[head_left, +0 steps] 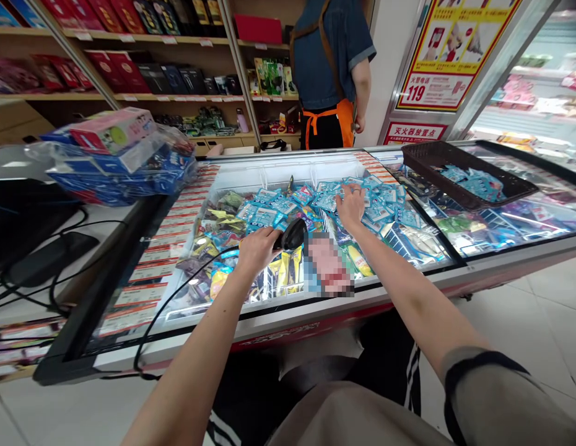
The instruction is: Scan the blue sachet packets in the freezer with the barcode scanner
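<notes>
My left hand [256, 249] is wrapped round the handle of a black barcode scanner [295, 234]. Its dark head points to the right, and a black cable trails from it toward the left. Over on the right, my right hand [352, 209] rests with fingers apart on small flat blue packets [383, 197], which lie scattered across the glass top of a chest freezer [274, 314]. More blue packets [264, 215] lie to the left of the scanner head. Below the glass, several colourful wrapped goods [288, 269] show. A pixelated patch hides what lies between my forearms.
A brown tray [415, 160] with blue packets stands at the freezer's right. Plastic-wrapped boxes [125, 158] are stacked at the left, near cables and a black device [60, 254]. Behind the freezer, a person [332, 56] in an orange apron stands beside stocked shelves [176, 99].
</notes>
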{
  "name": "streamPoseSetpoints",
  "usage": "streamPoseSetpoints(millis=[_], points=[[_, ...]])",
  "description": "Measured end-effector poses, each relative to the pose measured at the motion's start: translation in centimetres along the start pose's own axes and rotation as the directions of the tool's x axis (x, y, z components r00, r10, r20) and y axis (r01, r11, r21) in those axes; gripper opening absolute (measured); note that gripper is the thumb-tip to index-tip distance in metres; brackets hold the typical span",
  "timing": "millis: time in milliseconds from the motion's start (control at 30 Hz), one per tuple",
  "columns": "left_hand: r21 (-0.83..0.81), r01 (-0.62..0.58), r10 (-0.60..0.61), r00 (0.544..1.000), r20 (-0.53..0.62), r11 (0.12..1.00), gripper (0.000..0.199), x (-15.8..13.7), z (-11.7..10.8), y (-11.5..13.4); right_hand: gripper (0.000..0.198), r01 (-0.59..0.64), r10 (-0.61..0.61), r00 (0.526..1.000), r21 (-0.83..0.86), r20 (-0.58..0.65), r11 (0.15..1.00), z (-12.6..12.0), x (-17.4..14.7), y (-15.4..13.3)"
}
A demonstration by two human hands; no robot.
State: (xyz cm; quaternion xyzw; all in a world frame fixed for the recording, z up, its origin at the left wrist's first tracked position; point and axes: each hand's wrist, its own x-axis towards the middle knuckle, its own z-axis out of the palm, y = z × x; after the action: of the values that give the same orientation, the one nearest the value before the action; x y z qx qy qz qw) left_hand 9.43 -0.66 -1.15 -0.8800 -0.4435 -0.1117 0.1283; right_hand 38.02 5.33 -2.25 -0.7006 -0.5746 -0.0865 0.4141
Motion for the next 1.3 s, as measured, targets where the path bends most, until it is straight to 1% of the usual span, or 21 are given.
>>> streamPoseSetpoints(millis=[33,67,100,133,167,233,300,333,467,600,633,700,800,900,1000,1067,1133,1233,1300], points=[[-0.001,-0.007,0.007,1.0,-0.013,1.0,0.034,-0.1,0.3,-0.2,0.037,0.071,-0.069,0.995,-0.026,0.069,0.997,0.2,0.1,-0.6],[-0.005,-0.007,0.007,1.0,-0.027,1.0,0.035,-0.2,0.6,-0.5,0.035,0.156,-0.149,0.976,-0.029,0.158,0.987,0.5,0.1,-1.3],[-0.01,-0.005,0.005,0.999,-0.04,1.0,0.036,-0.3,0.8,-0.7,0.033,0.241,-0.229,0.941,-0.015,0.249,0.971,1.0,0.2,-2.1],[-0.017,-0.003,0.002,0.999,-0.053,1.0,0.037,-0.5,1.0,-0.8,0.033,0.312,-0.296,0.896,0.004,0.331,0.95,1.6,0.3,-2.9],[-0.023,0.0,-0.002,0.998,-0.066,1.0,0.04,-0.7,1.1,-1.0,0.034,0.356,-0.333,0.858,0.013,0.39,0.934,2.3,0.3,-3.7],[-0.033,0.008,-0.011,0.996,-0.087,0.999,0.049,-1.2,1.4,-1.2,0.035,0.389,-0.346,0.819,0.002,0.458,0.921,3.8,0.3,-5.3],[-0.036,0.026,-0.03,0.994,-0.103,0.999,0.056,-1.7,1.6,-1.4,0.04,0.404,-0.342,0.809,-0.03,0.479,0.914,5.1,0.3,-6.7],[-0.035,0.038,-0.041,0.993,-0.109,0.999,0.055,-1.8,1.7,-1.5,0.045,0.403,-0.331,0.81,-0.049,0.485,0.914,5.8,0.3,-7.3],[-0.031,0.056,-0.059,0.992,-0.111,0.998,0.041,-2.2,2.4,-2.0,0.063,0.377,-0.289,0.814,-0.079,0.504,0.923,8.0,0.5,-8.6],[-0.035,0.05,-0.054,0.991,-0.122,0.998,0.039,-2.1,2.8,-2.3,0.066,0.303,-0.25,0.812,-0.016,0.527,0.953,9.1,1.4,-8.2],[-0.036,0.048,-0.052,0.991,-0.127,0.998,0.04,-2.1,2.9,-2.4,0.065,0.28,-0.249,0.811,0.023,0.529,0.96,9.0,1.6,-7.8],[-0.038,0.046,-0.051,0.989,-0.138,0.998,0.039,-2.0,3.0,-2.4,0.058,0.247,-0.286,0.808,0.146,0.515,0.958,8.3,1.7,-6.9],[-0.046,0.041,-0.048,0.987,-0.155,0.998,0.038,-1.9,3.2,-2.4,0.044,0.188,-0.342,0.811,0.341,0.475,0.921,6.3,1.0,-5.1],[-0.044,0.036,-0.043,0.985,-0.165,0.998,0.038,-1.9,3.4,-2.3,0.041,0.092,-0.318,0.839,0.461,0.441,0.883,4.6,-0.3,-3.2],[-0.031,0.045,-0.049,0.984,-0.171,0.999,0.037,-1.8,3.6,-2.3,0.046,-0.02,-0.279,0.857,0.569,0.433,0.822,4.1,-1.3,-1.6],[-0.024,0.051,-0.055,0.985,-0.162,0.998,0.036,-1.7,3.6,-2.2,0.049,-0.061,-0.275,0.854,0.61,0.441,0.79,4.4,-1.5,-1.0],[-0.024,0.06,-0.063,0.988,-0.138,0.998,0.037,-1.5,3.3,-1.9,0.048,-0.063,-0.291,0.845,0.624,0.448,0.779,4.9,-1.4,-0.7],[-0.043,0.102,-0.106,0.99,-0.09,0.994,0.047,-0.7,2.4,-1.1,0.046,-0.058,-0.292,0.843,0.615,0.453,0.787,5.2,-1.4,-0.8],[-0.066,0.144,-0.147,0.988,-0.052,0.987,0.053,0.2,1.7,-0.4,0.043,-0.089,-0.27,0.843,0.616,0.465,0.783,5.0,-1.5,-0.9]])
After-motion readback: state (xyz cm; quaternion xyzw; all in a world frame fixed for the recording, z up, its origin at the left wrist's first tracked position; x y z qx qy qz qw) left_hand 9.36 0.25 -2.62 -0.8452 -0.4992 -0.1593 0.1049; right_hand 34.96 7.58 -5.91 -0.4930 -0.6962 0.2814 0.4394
